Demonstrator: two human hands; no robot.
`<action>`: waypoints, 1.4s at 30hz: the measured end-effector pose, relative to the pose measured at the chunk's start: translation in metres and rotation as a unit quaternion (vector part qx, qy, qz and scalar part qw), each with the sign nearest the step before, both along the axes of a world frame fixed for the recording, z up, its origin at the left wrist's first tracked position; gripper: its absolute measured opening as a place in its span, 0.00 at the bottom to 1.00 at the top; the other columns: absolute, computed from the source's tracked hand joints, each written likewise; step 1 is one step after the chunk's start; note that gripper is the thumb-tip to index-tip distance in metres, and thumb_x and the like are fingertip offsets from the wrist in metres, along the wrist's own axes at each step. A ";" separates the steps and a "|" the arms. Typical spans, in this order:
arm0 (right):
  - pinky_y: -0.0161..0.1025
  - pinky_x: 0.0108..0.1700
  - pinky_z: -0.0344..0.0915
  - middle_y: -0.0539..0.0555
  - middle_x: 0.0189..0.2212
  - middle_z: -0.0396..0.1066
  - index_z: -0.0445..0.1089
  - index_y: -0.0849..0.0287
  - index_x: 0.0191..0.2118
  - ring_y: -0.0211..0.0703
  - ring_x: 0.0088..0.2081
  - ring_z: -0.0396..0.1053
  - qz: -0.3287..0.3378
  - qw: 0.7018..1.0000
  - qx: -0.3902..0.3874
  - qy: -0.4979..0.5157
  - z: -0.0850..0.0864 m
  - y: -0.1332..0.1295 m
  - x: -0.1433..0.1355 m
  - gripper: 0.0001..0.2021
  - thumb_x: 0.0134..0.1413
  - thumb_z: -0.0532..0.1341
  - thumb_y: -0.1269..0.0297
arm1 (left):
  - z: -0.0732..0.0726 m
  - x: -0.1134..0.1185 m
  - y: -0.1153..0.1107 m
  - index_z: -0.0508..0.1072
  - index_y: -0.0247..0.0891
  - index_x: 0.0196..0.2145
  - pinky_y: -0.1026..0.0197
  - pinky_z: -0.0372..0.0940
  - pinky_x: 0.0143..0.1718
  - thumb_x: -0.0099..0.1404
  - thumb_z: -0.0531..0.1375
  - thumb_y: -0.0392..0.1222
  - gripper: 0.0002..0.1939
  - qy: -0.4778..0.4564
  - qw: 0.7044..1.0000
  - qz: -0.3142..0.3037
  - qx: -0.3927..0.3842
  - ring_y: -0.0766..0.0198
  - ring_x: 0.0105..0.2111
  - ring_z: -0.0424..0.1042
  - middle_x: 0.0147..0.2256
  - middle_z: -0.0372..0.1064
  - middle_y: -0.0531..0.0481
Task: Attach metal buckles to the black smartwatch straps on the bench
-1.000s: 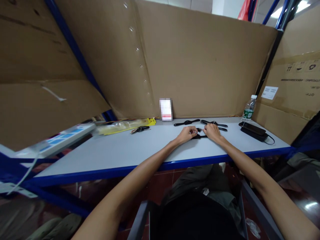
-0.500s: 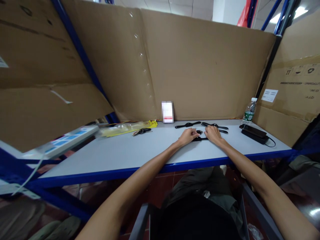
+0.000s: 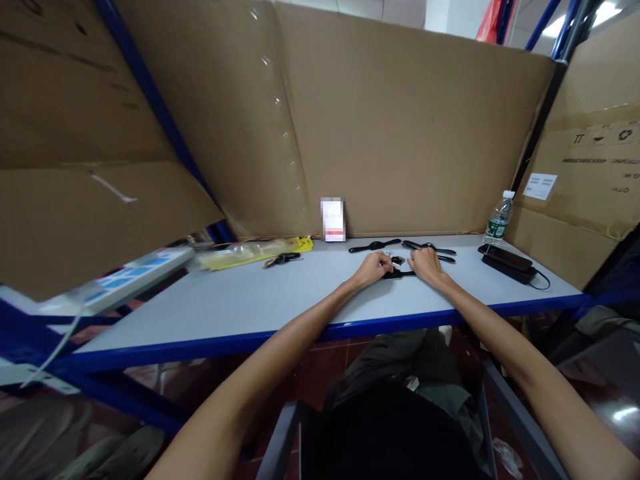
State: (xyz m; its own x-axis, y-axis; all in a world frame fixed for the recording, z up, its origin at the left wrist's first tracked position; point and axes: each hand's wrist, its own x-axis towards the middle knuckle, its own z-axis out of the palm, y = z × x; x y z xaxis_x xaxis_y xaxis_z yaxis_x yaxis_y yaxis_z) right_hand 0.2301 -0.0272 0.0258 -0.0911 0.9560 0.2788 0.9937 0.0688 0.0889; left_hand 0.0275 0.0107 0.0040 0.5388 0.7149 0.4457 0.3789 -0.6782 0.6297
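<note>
My left hand (image 3: pixel 377 267) rests on the table with its fingers closed together beside a black watch-like strap (image 3: pixel 399 274); whether it grips the strap is too small to tell. My right hand (image 3: pixel 425 265) bends over the strap's right end, its fingertips down and partly hidden. Between the hands sits a small dark object (image 3: pixel 398 260). One black watch (image 3: pixel 376 246) lies flat behind my left hand. Another black watch (image 3: pixel 431 247) lies behind my right hand, with a dark strap piece (image 3: pixel 447 259) just in front of it.
A white card (image 3: pixel 333 220) stands against the cardboard wall (image 3: pixel 400 133). Yellow-edged plastic packaging (image 3: pixel 255 253), a dark tool-like item (image 3: pixel 283 259) and a power strip (image 3: pixel 125 277) lie leftward. To the right are a bottle (image 3: pixel 499 219) and a black phone-like device (image 3: pixel 507 261) with a cable.
The view has shifted slightly. My left hand's fingers have moved a little away from the small dark object, which shows more clearly. My right hand has stayed almost in place.
</note>
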 end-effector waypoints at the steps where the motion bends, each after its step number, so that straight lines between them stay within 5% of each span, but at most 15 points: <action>1: 0.42 0.54 0.65 0.69 0.47 0.80 0.80 0.65 0.50 0.55 0.51 0.77 -0.003 1.000 0.002 -0.002 0.000 0.000 0.000 0.19 0.71 0.54 0.59 | 0.000 0.000 0.000 0.76 0.36 0.25 0.60 0.63 0.38 0.56 0.57 0.32 0.08 -0.001 1.000 0.006 0.003 0.60 0.34 0.71 0.29 0.74 0.49; 5: 0.41 0.53 0.66 0.67 0.46 0.81 0.77 0.64 0.55 0.54 0.50 0.78 -0.014 1.000 0.022 0.007 -0.002 0.003 -0.001 0.20 0.71 0.55 0.57 | -0.002 0.002 -0.002 0.76 0.36 0.33 0.61 0.60 0.32 0.60 0.64 0.41 0.06 -0.018 0.998 0.050 -0.023 0.63 0.27 0.66 0.25 0.69 0.54; 9: 0.42 0.51 0.67 0.70 0.45 0.80 0.81 0.66 0.47 0.56 0.49 0.78 -0.009 1.000 0.008 0.003 -0.003 0.005 -0.002 0.23 0.73 0.52 0.56 | -0.002 0.002 0.000 0.78 0.36 0.30 0.61 0.58 0.32 0.62 0.65 0.50 0.13 0.007 0.999 0.020 -0.026 0.63 0.28 0.66 0.25 0.70 0.53; 15: 0.42 0.51 0.66 0.70 0.46 0.80 0.80 0.65 0.51 0.55 0.49 0.78 -0.012 1.000 0.014 0.011 -0.002 0.002 -0.002 0.22 0.73 0.52 0.58 | -0.003 0.001 0.004 0.78 0.37 0.27 0.60 0.61 0.37 0.66 0.60 0.49 0.15 -0.005 1.000 -0.003 -0.010 0.61 0.32 0.69 0.29 0.74 0.50; 20: 0.42 0.52 0.66 0.68 0.45 0.81 0.80 0.63 0.49 0.54 0.48 0.78 -0.005 1.000 0.020 0.009 -0.006 0.005 -0.001 0.21 0.72 0.52 0.58 | -0.006 0.004 0.003 0.75 0.36 0.34 0.62 0.57 0.30 0.57 0.68 0.44 0.10 -0.007 0.997 0.062 -0.045 0.64 0.26 0.65 0.25 0.69 0.56; 26: 0.41 0.54 0.65 0.66 0.48 0.80 0.81 0.63 0.46 0.53 0.52 0.76 0.023 0.999 0.047 0.006 -0.012 0.007 0.004 0.18 0.71 0.54 0.62 | -0.003 0.003 0.001 0.77 0.36 0.34 0.61 0.60 0.34 0.55 0.65 0.39 0.08 0.001 0.998 0.029 -0.058 0.63 0.30 0.69 0.27 0.70 0.54; 32: 0.42 0.51 0.67 0.65 0.49 0.79 0.76 0.60 0.57 0.54 0.50 0.77 0.006 0.999 0.026 0.035 -0.010 0.005 0.003 0.19 0.70 0.55 0.61 | -0.001 0.003 -0.006 0.71 0.38 0.37 0.61 0.57 0.33 0.57 0.68 0.41 0.12 0.027 0.996 0.080 -0.006 0.63 0.29 0.66 0.28 0.68 0.55; 39: 0.46 0.56 0.63 0.69 0.49 0.78 0.80 0.64 0.51 0.57 0.54 0.72 0.016 1.000 0.020 0.015 -0.006 0.002 0.001 0.20 0.71 0.53 0.61 | 0.002 -0.001 -0.007 0.65 0.40 0.26 0.59 0.53 0.31 0.65 0.63 0.41 0.12 0.136 0.985 0.077 0.078 0.62 0.27 0.62 0.24 0.64 0.53; 42: 0.48 0.60 0.58 0.70 0.52 0.76 0.82 0.66 0.47 0.57 0.59 0.66 0.046 0.998 0.042 -0.004 -0.006 0.001 0.001 0.18 0.70 0.55 0.62 | -0.002 -0.005 -0.004 0.69 0.39 0.29 0.59 0.55 0.33 0.67 0.61 0.42 0.09 0.153 0.981 0.054 0.102 0.60 0.28 0.64 0.26 0.65 0.52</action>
State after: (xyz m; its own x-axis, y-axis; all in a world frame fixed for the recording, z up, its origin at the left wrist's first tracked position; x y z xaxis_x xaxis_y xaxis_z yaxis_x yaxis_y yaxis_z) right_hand 0.2312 -0.0266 0.0197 -0.1808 0.9167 0.3564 0.9826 0.1523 0.1067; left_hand 0.0224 0.0066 0.0018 0.5959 0.6875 0.4149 0.6057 -0.7241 0.3298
